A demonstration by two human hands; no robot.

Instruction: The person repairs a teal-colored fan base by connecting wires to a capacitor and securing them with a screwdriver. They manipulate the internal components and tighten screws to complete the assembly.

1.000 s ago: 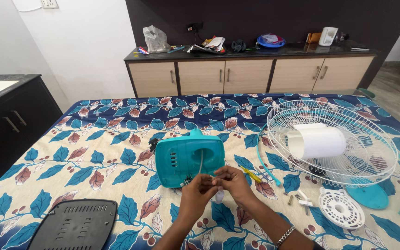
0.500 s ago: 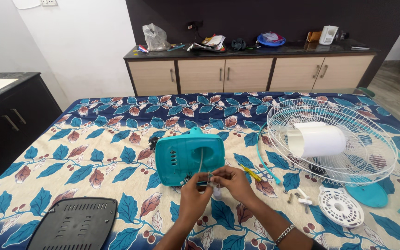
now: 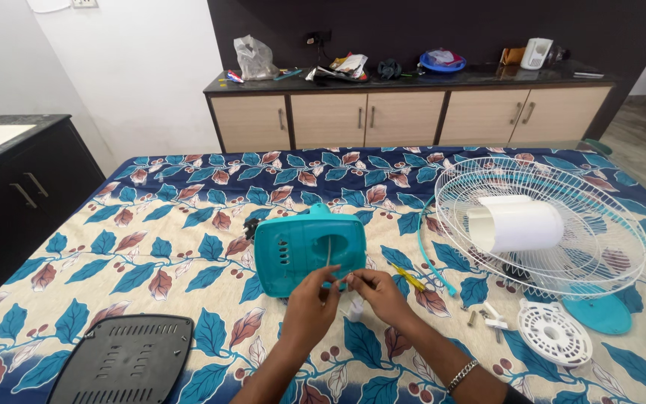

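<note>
Leaf-print bedsheet (image 3: 151, 224) covers the bed before you, a cabinet (image 3: 413, 116) along the far wall. Right lies a white fan grille (image 3: 600, 224); near left, a black cover (image 3: 121, 359). Your left hand (image 3: 309, 307) and right hand (image 3: 375, 293) meet just in front of the teal housing (image 3: 304, 251), fingertips pinched together on a thin wire (image 3: 329, 254) rising to it.

A single head-worn camera looks forward and down along the bed (image 3: 151, 247), from the person's own spot at its near edge. The left hand (image 3: 309, 303) and right hand (image 3: 377, 293) sit close, low in the centre of the view. The bed's far edge and the sideboard (image 3: 405, 112) against the back wall fill the top, much farther off.
</note>
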